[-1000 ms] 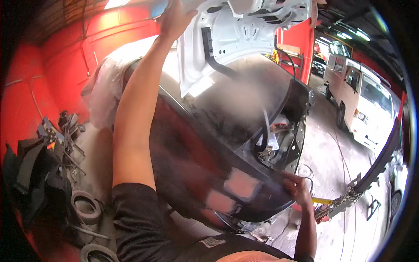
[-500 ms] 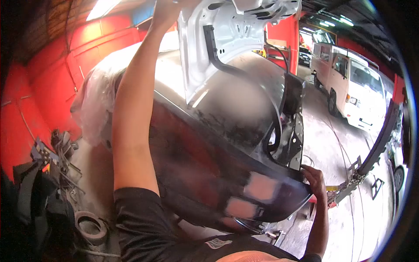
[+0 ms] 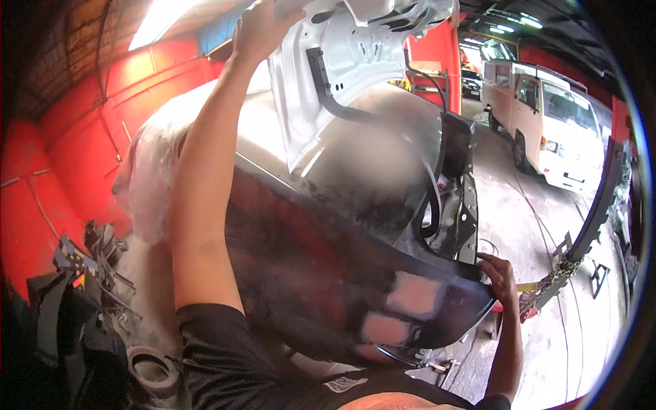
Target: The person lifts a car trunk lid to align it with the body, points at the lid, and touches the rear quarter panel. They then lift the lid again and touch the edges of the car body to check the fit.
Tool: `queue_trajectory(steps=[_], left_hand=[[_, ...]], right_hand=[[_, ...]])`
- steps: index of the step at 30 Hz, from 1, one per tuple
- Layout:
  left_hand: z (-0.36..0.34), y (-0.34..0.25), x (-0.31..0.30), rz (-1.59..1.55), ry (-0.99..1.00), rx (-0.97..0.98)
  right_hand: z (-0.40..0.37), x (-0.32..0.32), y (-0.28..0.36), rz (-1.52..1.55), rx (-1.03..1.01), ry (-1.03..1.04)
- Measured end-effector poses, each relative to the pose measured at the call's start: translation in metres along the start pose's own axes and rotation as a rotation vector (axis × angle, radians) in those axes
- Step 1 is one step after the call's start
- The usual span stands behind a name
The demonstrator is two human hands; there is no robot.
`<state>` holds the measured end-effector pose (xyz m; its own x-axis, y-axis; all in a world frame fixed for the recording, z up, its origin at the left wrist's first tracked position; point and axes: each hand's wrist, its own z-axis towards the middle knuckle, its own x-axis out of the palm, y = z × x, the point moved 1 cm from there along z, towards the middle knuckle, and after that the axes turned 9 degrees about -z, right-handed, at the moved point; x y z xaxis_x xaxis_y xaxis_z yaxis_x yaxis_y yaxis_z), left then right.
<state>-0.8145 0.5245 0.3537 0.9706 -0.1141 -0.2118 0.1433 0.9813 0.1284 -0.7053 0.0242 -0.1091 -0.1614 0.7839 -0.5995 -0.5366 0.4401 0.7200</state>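
Car body workshop: sanded car shell (image 3: 321, 246) between left hand (image 3: 263, 31) and right hand (image 3: 499, 277), white van (image 3: 553, 130) beyond, tyre (image 3: 152, 369) below.

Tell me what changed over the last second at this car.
The right hand slid along the edge of the dark panel toward its front tip and now curls over that end. The left hand stays up on the raised white lid, and the white van stays parked behind.
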Motion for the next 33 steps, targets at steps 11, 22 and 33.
queue_trajectory(steps=[11,22,33], left_hand=[[0.005,0.017,0.011,-0.106,-0.021,-0.091],[-0.026,0.016,0.025,-0.269,-0.226,-0.092],[-0.031,0.019,0.032,-0.145,-0.282,-0.044]], right_hand=[[0.001,0.003,-0.014,0.078,-0.002,-0.026],[0.001,0.000,-0.006,0.111,0.026,0.004],[-0.001,-0.001,0.000,0.085,0.028,0.020]])
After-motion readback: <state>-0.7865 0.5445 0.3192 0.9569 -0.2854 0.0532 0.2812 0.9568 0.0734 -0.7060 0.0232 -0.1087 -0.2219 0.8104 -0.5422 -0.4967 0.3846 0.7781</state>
